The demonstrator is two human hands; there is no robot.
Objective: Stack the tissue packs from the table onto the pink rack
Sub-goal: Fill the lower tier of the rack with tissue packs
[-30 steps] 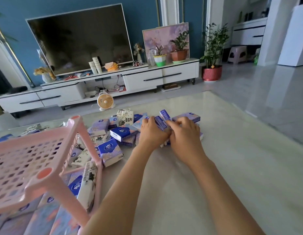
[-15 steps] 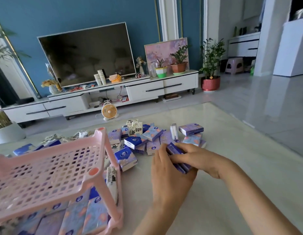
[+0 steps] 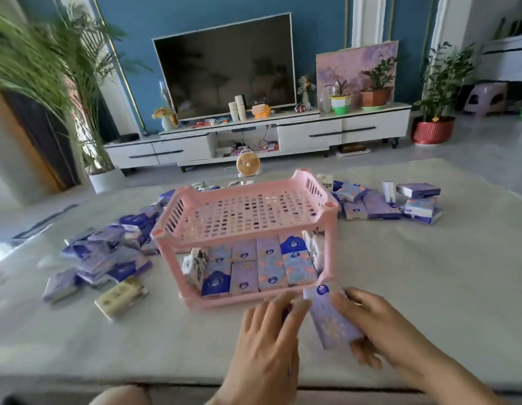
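Observation:
The pink two-level rack (image 3: 331,247) stands in the middle of the pale table (image 3: 423,302). Its top shelf is bare, while several tissue packs (image 3: 253,267) fill the lower shelf. Just in front of the rack's right leg, my right hand (image 3: 379,325) grips a light purple tissue pack (image 3: 329,320), held tilted. My left hand (image 3: 268,343) is beside it, palm down, fingertips at that pack's left edge. Slivers of a dark purple pack (image 3: 286,309) show under its fingers. Loose packs lie in a heap on the left (image 3: 107,255) and a smaller group on the right (image 3: 379,203).
A cream patterned pack (image 3: 122,296) lies apart, left of the rack's front. The table's near edge runs just below my hands. Beyond the table are a small orange fan (image 3: 248,165) on the floor, a TV cabinet (image 3: 309,135) and a tall potted plant (image 3: 87,92) at left.
My view has swung left, bringing the rack to the centre. Both hands have carried the purple packs from the right-hand group to the rack's front right corner.

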